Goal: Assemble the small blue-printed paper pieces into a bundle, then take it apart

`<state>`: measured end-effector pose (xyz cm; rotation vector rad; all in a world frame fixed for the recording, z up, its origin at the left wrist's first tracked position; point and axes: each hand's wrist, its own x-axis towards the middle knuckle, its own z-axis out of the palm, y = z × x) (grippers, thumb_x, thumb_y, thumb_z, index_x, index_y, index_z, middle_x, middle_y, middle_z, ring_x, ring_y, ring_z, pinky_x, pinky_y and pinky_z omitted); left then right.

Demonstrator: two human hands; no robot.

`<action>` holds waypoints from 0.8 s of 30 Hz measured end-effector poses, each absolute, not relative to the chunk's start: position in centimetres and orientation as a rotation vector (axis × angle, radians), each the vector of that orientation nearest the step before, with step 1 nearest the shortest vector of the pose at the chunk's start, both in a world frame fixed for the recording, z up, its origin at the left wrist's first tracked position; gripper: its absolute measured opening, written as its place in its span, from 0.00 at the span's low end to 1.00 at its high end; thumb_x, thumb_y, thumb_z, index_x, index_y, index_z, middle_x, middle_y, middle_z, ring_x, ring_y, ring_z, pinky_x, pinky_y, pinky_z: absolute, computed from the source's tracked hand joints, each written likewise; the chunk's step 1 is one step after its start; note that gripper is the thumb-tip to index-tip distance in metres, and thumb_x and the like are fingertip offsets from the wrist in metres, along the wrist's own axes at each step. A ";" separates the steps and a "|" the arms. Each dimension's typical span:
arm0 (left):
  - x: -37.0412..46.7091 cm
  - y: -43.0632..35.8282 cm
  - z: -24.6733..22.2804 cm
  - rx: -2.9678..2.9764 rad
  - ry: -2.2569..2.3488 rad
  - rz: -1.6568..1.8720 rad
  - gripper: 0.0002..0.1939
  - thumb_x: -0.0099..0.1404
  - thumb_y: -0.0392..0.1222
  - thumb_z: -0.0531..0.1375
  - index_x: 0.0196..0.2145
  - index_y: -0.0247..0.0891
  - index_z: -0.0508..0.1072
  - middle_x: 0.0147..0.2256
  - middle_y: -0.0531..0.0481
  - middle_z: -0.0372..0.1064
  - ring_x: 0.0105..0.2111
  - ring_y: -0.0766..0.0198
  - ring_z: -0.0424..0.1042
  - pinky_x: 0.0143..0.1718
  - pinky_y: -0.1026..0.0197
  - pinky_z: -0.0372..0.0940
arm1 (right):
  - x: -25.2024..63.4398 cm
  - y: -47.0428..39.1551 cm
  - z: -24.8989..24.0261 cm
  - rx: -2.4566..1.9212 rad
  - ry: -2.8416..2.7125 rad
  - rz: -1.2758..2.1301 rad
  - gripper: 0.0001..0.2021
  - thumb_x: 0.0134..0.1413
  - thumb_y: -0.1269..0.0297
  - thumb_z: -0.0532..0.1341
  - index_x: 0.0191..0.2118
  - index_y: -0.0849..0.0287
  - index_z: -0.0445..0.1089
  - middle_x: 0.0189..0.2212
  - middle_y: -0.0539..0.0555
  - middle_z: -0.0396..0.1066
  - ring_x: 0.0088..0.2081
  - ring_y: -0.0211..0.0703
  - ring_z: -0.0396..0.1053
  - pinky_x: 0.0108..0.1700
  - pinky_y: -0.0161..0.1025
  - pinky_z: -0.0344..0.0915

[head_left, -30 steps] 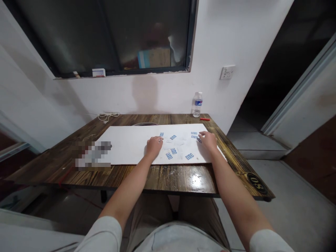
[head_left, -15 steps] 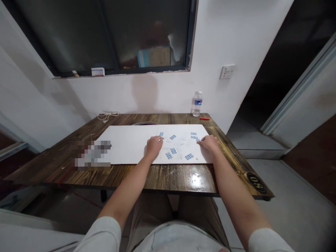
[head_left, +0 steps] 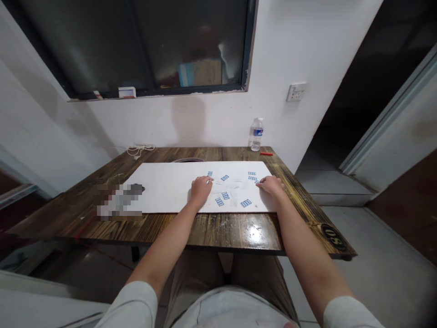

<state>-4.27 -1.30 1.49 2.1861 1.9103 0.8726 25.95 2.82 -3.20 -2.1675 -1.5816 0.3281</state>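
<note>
Glossy dark-grained wood tabletop (head_left: 225, 230) spans the frame's lower middle, under a flat matte white board (head_left: 167, 187) bearing small blue-barred rectangles (head_left: 246, 203) right of centre. The left hand (head_left: 200, 191) curls loosely at their left edge; the right hand (head_left: 271, 186), thumb and forefinger nearly meeting, partly hides one rectangle, though whether either grips anything I cannot tell. Beyond, right of centre, lie a slim red stick (head_left: 266, 154) and an upright clear plastic bottle (head_left: 256, 134).
</note>
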 end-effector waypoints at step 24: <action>-4.3 -1.3 1.3 2.196 1.872 0.885 0.16 0.65 0.38 0.51 0.41 0.43 0.78 0.45 0.50 0.76 0.50 0.54 0.69 0.54 0.53 0.60 | 25.2 2.4 -1.8 -2.068 -1.570 0.508 0.07 0.44 0.65 0.67 0.33 0.55 0.76 0.38 0.55 0.76 0.47 0.55 0.68 0.51 0.51 0.59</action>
